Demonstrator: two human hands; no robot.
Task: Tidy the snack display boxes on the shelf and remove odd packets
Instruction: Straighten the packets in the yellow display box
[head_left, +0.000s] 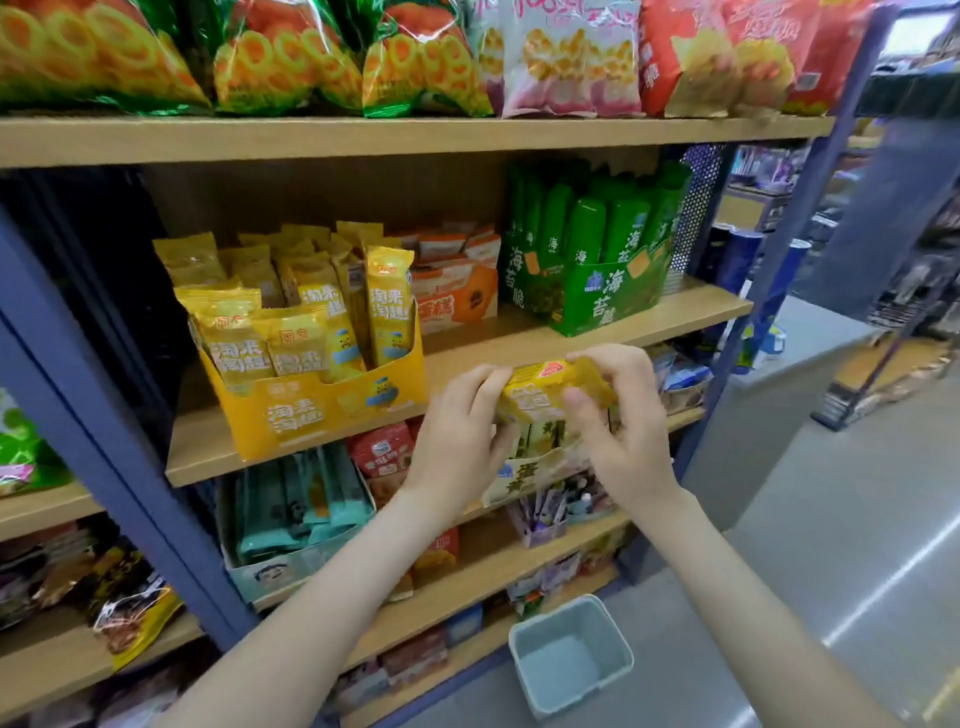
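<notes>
Packet (550, 389) being held crosswise, both hands pinching its ends.
Left hand (457, 431) is sitting nearer the yellow display box (322, 415); right hand (623, 426) is hanging above the floor bin (566, 670).

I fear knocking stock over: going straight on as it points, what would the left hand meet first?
The left hand pinches the yellow packet, so that first; past it, probably bare shelf board; depth unclear.

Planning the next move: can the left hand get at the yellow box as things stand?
Probably, but not freely: the left hand and right hand both pinch a yellow packet. The yellow box stands at the shelf edge up-left of it, nothing between.
</notes>
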